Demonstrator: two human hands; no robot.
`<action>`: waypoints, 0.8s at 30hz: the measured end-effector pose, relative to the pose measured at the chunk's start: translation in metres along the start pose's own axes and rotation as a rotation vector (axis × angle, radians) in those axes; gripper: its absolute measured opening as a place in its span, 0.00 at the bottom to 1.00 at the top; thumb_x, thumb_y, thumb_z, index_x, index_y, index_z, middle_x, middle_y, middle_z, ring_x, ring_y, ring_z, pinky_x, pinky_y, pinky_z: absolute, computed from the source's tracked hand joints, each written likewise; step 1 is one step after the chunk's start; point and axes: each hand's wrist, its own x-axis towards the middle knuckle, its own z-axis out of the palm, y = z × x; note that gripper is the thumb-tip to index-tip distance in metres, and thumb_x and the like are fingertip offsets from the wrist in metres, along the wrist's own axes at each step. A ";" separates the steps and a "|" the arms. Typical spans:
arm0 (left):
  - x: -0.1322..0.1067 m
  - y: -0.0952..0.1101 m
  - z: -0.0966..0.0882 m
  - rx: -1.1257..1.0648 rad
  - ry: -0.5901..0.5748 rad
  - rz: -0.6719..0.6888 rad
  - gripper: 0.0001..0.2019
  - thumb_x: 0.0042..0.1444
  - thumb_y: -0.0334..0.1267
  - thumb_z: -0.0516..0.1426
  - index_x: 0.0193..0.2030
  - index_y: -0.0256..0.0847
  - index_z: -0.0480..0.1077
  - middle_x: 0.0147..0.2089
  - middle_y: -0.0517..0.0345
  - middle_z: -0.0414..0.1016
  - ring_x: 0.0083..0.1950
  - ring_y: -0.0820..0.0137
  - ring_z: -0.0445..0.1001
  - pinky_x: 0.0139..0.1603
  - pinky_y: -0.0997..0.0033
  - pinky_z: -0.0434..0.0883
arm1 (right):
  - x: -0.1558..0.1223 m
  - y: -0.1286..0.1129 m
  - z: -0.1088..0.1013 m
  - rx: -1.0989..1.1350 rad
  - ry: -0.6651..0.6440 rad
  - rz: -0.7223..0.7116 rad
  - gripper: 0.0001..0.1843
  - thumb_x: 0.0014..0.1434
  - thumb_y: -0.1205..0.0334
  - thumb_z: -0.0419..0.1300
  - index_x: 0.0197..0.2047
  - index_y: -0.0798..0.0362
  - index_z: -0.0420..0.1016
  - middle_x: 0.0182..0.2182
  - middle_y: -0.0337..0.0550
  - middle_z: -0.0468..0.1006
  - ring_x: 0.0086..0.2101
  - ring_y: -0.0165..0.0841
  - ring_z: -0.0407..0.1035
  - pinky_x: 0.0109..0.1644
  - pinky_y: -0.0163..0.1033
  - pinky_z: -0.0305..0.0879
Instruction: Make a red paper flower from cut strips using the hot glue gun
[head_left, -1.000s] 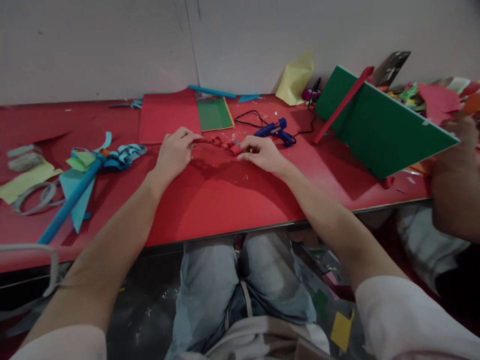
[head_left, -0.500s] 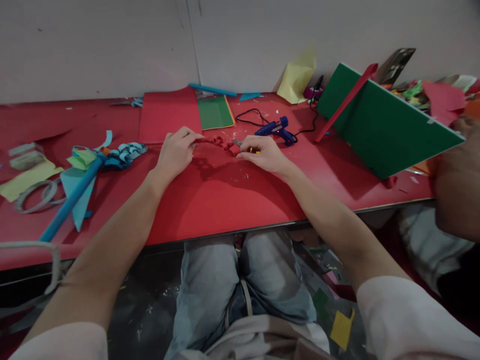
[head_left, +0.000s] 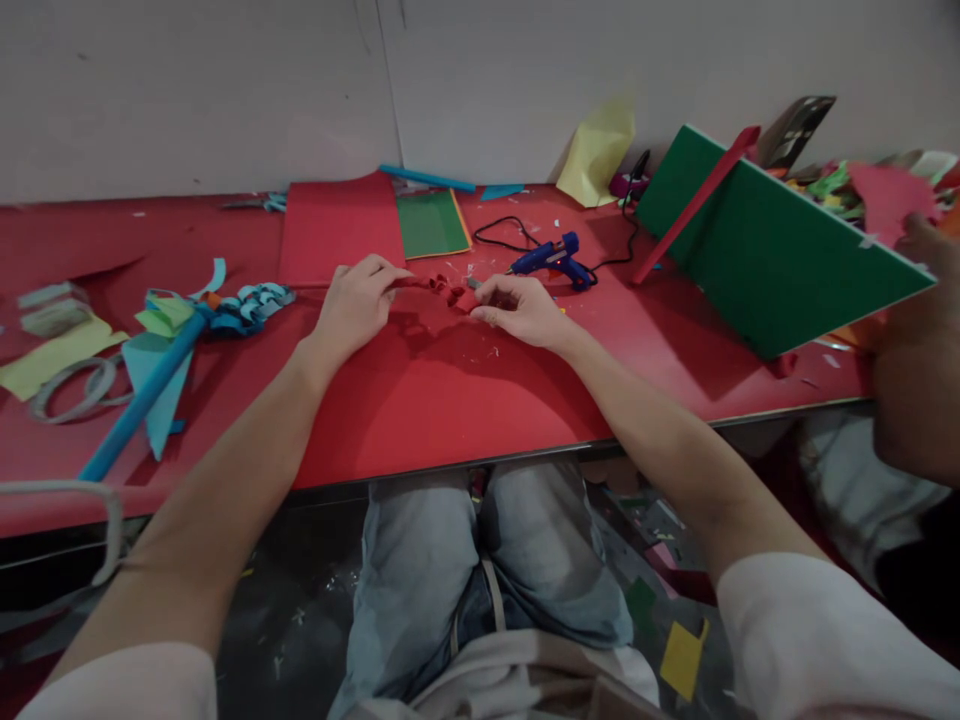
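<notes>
A thin red paper stick with curled red paper loops (head_left: 444,290) at its right end is held just above the red table (head_left: 435,420). My left hand (head_left: 360,300) closes round the stick, which sticks out on both sides of it. The fingers of my right hand (head_left: 517,308) pinch the curled paper at the right end; a small grey piece shows by the fingertips, too small to name. Right behind my right hand lies a blue glue gun (head_left: 551,258) with a lit red light and a black cord.
To the left are a blue paper tube with a curled blue paper chain (head_left: 251,308), tape rolls (head_left: 75,390) and paper scraps. Red sheet (head_left: 341,230) and green sheet (head_left: 431,225) lie behind. A green board (head_left: 772,250) leans at right, beside another person's arm (head_left: 919,370).
My hands stay almost where they were, with the right fingers shifted slightly on the curled paper. The other person's hand at the right has moved up and left a little.
</notes>
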 end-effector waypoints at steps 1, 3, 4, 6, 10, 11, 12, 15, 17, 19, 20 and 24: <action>0.000 0.004 -0.002 0.006 0.006 0.011 0.20 0.65 0.35 0.56 0.62 0.48 0.76 0.58 0.43 0.77 0.60 0.49 0.75 0.61 0.44 0.70 | 0.000 0.000 0.000 0.019 -0.007 0.001 0.22 0.59 0.42 0.71 0.35 0.52 0.73 0.29 0.37 0.75 0.27 0.27 0.64 0.32 0.37 0.61; -0.001 0.017 -0.007 0.015 0.051 0.042 0.24 0.65 0.41 0.59 0.68 0.46 0.70 0.64 0.39 0.74 0.66 0.47 0.72 0.63 0.44 0.70 | 0.001 0.001 0.001 0.080 -0.032 0.007 0.24 0.60 0.38 0.70 0.36 0.51 0.71 0.28 0.37 0.76 0.26 0.27 0.66 0.32 0.37 0.64; -0.001 0.025 -0.009 0.014 0.082 0.060 0.25 0.67 0.43 0.59 0.69 0.46 0.69 0.65 0.39 0.73 0.67 0.48 0.71 0.64 0.45 0.69 | 0.001 0.002 0.001 0.113 -0.048 0.009 0.26 0.61 0.36 0.69 0.37 0.51 0.71 0.28 0.37 0.77 0.26 0.27 0.67 0.32 0.37 0.65; 0.000 0.040 -0.012 0.010 0.119 0.094 0.21 0.69 0.49 0.58 0.66 0.47 0.71 0.62 0.41 0.75 0.65 0.49 0.73 0.64 0.46 0.68 | 0.001 0.003 0.001 0.167 -0.080 0.009 0.28 0.61 0.32 0.67 0.39 0.50 0.70 0.28 0.38 0.79 0.25 0.27 0.67 0.32 0.37 0.65; 0.001 0.061 -0.007 -0.004 0.082 0.159 0.19 0.72 0.57 0.55 0.56 0.48 0.76 0.54 0.48 0.79 0.58 0.52 0.76 0.62 0.49 0.67 | 0.001 0.004 0.002 0.212 -0.103 0.001 0.29 0.61 0.31 0.68 0.41 0.50 0.69 0.29 0.39 0.81 0.25 0.27 0.68 0.32 0.36 0.67; 0.001 0.063 -0.005 -0.012 0.079 0.176 0.19 0.73 0.58 0.54 0.55 0.48 0.77 0.53 0.49 0.79 0.57 0.53 0.76 0.61 0.50 0.67 | 0.001 0.004 0.002 0.220 -0.107 0.000 0.29 0.61 0.31 0.68 0.41 0.50 0.69 0.29 0.39 0.82 0.25 0.27 0.69 0.32 0.36 0.67; 0.001 0.064 -0.002 -0.020 0.084 0.188 0.19 0.74 0.58 0.53 0.54 0.49 0.78 0.51 0.50 0.79 0.55 0.55 0.77 0.60 0.51 0.68 | 0.001 0.004 0.002 0.224 -0.113 -0.001 0.29 0.61 0.31 0.68 0.41 0.50 0.69 0.29 0.39 0.82 0.25 0.27 0.69 0.32 0.36 0.67; 0.002 0.065 0.002 -0.028 0.126 0.181 0.19 0.76 0.56 0.51 0.51 0.50 0.79 0.49 0.51 0.80 0.53 0.57 0.77 0.57 0.53 0.68 | 0.000 0.004 0.003 0.213 -0.125 -0.013 0.29 0.63 0.31 0.66 0.41 0.50 0.68 0.30 0.39 0.82 0.25 0.27 0.68 0.32 0.36 0.66; 0.002 0.066 0.003 -0.032 0.143 0.163 0.19 0.76 0.55 0.51 0.51 0.50 0.80 0.49 0.51 0.80 0.52 0.57 0.77 0.56 0.53 0.68 | 0.000 0.003 0.004 0.197 -0.125 -0.018 0.28 0.64 0.32 0.66 0.41 0.50 0.68 0.29 0.39 0.82 0.25 0.27 0.68 0.32 0.36 0.66; 0.002 0.067 0.002 -0.035 0.133 0.149 0.19 0.76 0.55 0.51 0.51 0.49 0.80 0.48 0.50 0.79 0.52 0.57 0.77 0.55 0.53 0.68 | -0.001 0.003 0.004 0.186 -0.122 -0.008 0.28 0.64 0.32 0.66 0.41 0.50 0.68 0.29 0.39 0.81 0.25 0.27 0.69 0.33 0.37 0.66; 0.002 0.068 0.001 -0.031 0.120 0.143 0.19 0.76 0.54 0.51 0.50 0.49 0.80 0.48 0.50 0.79 0.52 0.56 0.77 0.55 0.53 0.68 | -0.001 0.002 0.004 0.182 -0.120 0.000 0.28 0.63 0.33 0.66 0.41 0.50 0.68 0.28 0.40 0.81 0.26 0.27 0.69 0.33 0.37 0.66; 0.002 0.071 -0.003 0.008 0.079 0.134 0.17 0.76 0.52 0.51 0.45 0.48 0.79 0.45 0.51 0.78 0.51 0.56 0.78 0.56 0.52 0.69 | -0.002 0.002 0.004 0.177 -0.113 0.009 0.28 0.62 0.32 0.67 0.41 0.50 0.69 0.28 0.39 0.81 0.25 0.27 0.68 0.32 0.37 0.65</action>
